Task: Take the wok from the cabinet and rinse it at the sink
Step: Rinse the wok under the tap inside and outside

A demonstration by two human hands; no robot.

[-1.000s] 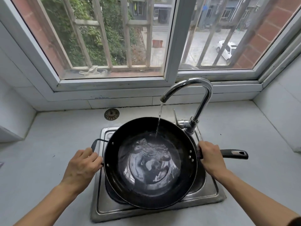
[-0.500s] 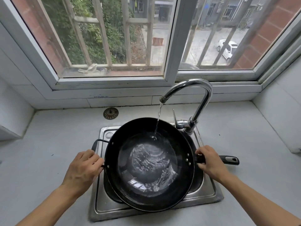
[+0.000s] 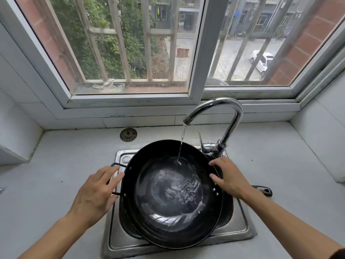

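Observation:
The black wok (image 3: pixel 173 193) lies tilted across the steel sink (image 3: pixel 240 228) and holds a pool of rippling water. A thin stream from the chrome faucet (image 3: pixel 231 113) falls into its far side. My left hand (image 3: pixel 95 195) lies flat over the wok's loop handle (image 3: pixel 116 164) with its fingers stretched towards the left rim. My right hand (image 3: pixel 229 180) rests with spread fingers on the right rim, off the long handle (image 3: pixel 264 190), whose black end sticks out past my wrist.
A round metal sink strainer (image 3: pixel 128 134) lies on the grey counter (image 3: pixel 56 165) behind the sink. The faucet's base and lever (image 3: pixel 211 146) stand just behind the wok's right rim. A barred window (image 3: pixel 130 53) fills the wall ahead, and tiled walls close both sides.
My right hand has left the long handle and moved up onto the wok's right rim. My left hand has loosened from a closed grip to flat fingers. The wok sits lower on the sink.

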